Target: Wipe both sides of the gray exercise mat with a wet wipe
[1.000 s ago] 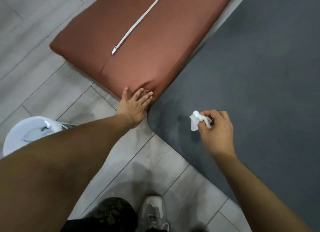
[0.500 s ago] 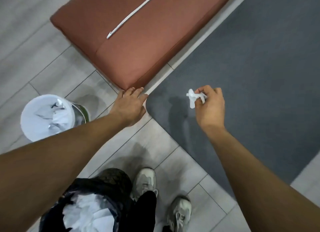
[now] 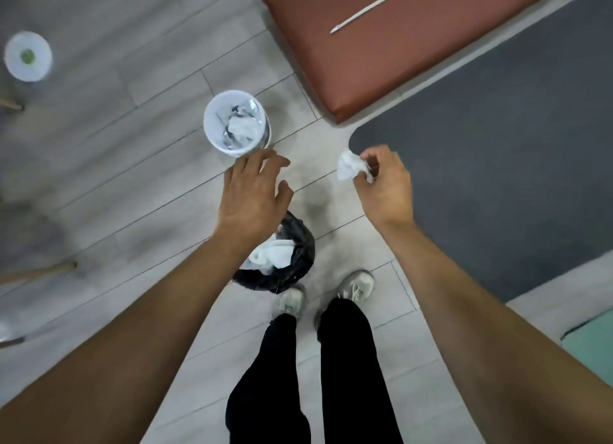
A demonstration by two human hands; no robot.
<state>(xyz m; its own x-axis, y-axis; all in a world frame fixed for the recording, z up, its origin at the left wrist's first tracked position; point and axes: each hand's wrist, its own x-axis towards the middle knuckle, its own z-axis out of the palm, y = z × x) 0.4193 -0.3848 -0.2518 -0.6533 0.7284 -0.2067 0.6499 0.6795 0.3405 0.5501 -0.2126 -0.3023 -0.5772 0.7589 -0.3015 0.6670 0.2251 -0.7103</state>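
The gray exercise mat lies flat on the floor at the right, its rounded corner near my right hand. My right hand pinches a crumpled white wet wipe in the air over the floor, just left of that corner. My left hand hovers with fingers spread and holds nothing, above a bin lined with a black bag that has white wipes in it.
A white bin with crumpled wipes stands on the floor left of a brown cushion bearing a white strap. My feet stand below the black bin. A white round tub sits far left. A teal mat edge shows at the right.
I have straightened up and the view has pulled back. My left hand left the cushion's corner and now hovers over the black bin. My right hand lifted the wipe off the mat toward the left.
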